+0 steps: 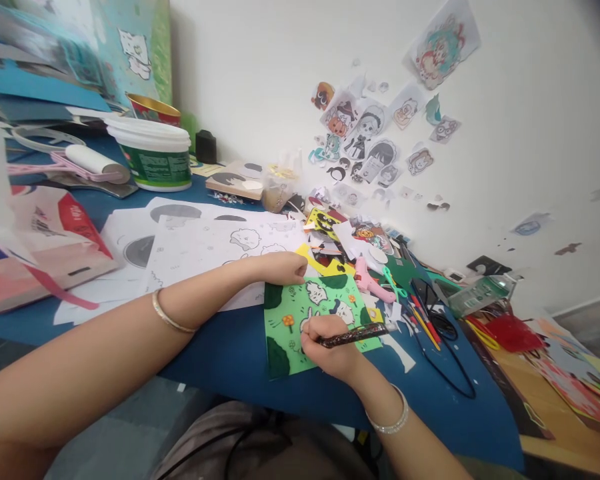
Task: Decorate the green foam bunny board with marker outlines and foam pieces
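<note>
A green picture card (pixel 300 363) with white cartoon animals, orange flowers and dark green bushes lies on the blue table near its front edge. My right hand (pixel 333 347) is closed around a dark, patterned pen (pixel 357 335) and rests on the lower right of the card. The pen's tip is hidden behind the fingers. Curled into a fist, my left hand (pixel 286 268) rests at the card's top edge; nothing shows in its fingers. White line-drawing sheets (pixel 200 250) lie behind and to the left of the card.
A pink glue gun (pixel 373 283), green scissors (pixel 395 283), pencils (pixel 425 323) and a black cable (pixel 455 387) lie to the right. A clear bottle (pixel 480 297) stands beyond. At left are a white-green tub (pixel 153 157), a roller (pixel 95 163) and a plastic bag (pixel 45 240).
</note>
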Demonstrator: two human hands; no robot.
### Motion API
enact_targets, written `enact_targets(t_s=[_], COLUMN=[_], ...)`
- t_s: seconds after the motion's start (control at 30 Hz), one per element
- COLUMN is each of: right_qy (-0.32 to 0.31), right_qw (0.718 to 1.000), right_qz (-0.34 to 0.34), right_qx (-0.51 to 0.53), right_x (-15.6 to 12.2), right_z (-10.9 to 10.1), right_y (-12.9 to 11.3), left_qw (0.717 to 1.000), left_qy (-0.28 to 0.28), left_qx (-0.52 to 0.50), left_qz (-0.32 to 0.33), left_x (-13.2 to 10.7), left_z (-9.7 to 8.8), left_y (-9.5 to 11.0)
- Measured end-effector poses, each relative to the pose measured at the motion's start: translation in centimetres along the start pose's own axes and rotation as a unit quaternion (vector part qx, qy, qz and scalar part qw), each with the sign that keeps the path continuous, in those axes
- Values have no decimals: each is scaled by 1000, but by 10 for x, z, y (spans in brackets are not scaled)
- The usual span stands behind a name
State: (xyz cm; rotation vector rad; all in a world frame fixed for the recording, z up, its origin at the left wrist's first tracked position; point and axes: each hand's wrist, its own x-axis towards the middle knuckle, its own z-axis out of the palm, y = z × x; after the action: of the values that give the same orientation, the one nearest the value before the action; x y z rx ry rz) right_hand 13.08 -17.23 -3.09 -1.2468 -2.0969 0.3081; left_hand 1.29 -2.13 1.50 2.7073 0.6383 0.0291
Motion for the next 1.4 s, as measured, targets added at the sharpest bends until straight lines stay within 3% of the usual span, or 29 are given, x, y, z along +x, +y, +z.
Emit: enact_targets(t_s=[0.4,1.4], right_qy=[30,19], right_qw=[1000,1000], right_qz=[2,11], right_qx=[-8,-12], right_x=[-2,-1], right_z=[1,1], right_y=[2,1], left_qw=[1000,1000], left_qy=[3,0], left_qx=[0,5], left_qz=[11,7], left_x=[2,4], left_z=[1,2], left_y=[-3,-3])
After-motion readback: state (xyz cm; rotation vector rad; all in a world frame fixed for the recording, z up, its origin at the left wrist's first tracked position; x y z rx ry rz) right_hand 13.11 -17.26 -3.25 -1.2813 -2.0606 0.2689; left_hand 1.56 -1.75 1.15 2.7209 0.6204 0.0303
